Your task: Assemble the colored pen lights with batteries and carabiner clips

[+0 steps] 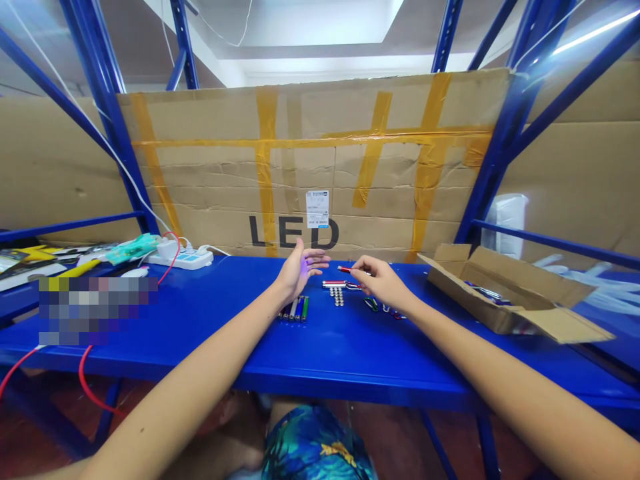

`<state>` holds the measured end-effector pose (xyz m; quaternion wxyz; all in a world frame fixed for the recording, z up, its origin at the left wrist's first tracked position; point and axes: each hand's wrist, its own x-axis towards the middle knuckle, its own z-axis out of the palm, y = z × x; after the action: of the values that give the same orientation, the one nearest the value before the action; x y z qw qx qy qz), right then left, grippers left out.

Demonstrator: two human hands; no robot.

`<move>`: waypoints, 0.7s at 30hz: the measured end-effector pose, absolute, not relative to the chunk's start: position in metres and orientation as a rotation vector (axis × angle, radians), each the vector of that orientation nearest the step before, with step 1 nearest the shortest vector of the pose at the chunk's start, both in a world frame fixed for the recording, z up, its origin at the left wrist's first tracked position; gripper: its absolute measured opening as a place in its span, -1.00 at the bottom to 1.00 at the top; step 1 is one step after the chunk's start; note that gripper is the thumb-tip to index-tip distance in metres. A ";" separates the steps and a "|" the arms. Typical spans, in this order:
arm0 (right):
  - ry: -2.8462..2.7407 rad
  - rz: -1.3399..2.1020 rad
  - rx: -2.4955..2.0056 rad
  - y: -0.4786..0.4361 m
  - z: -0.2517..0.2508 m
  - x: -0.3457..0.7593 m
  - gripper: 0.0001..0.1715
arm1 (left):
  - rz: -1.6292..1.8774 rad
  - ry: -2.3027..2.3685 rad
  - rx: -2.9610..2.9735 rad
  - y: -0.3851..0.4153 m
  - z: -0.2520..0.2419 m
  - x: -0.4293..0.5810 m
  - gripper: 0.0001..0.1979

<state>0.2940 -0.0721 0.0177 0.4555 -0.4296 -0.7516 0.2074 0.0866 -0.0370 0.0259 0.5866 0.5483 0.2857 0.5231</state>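
Observation:
My right hand [379,280] pinches a small red flashlight [345,269], its end pointing at my left hand. My left hand [299,270] is open, palm turned toward the flashlight, with a violet glow on the palm. Below my left wrist lies a row of several small flashlights [299,309] in black, silver, blue and green, partly covered by the wrist. Between the hands, button cells [337,297] stand in two columns. Just behind them lies a silver and red tube [334,285]. Coloured carabiner clips [371,305] rest under my right hand.
An open cardboard box [505,320] with more small metallic items stands at the right on the blue table [210,320]. A white power strip [185,257] and cluttered packets [133,248] lie at the left. A large cardboard sheet [220,180] closes off the back between blue posts.

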 end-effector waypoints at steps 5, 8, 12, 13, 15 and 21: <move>-1.887 0.169 -1.133 -0.069 0.018 0.299 -0.79 | 1.201 0.660 1.271 -0.038 0.024 0.088 -0.27; -1.891 0.130 -1.131 -0.069 0.018 0.300 -0.81 | 1.197 0.669 1.256 -0.037 0.023 0.088 -0.28; -1.907 0.117 -1.133 -0.070 0.018 0.299 -0.83 | 1.210 0.659 1.217 -0.037 0.024 0.089 -0.30; -1.913 0.099 -1.138 -0.070 0.018 0.299 -0.83 | 1.211 0.652 1.212 -0.037 0.024 0.089 -0.31; -1.920 0.061 -1.148 -0.071 0.018 0.299 -0.84 | 1.212 0.642 1.206 -0.037 0.024 0.089 -0.31; -1.988 0.036 -1.151 -0.072 0.019 0.297 -0.76 | 1.194 0.652 1.219 -0.036 0.022 0.089 -0.31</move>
<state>0.2974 -0.0719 0.0194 0.4097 -0.4568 -0.7894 0.0145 0.0891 -0.0358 0.0220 0.6111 0.5284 0.2826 0.5172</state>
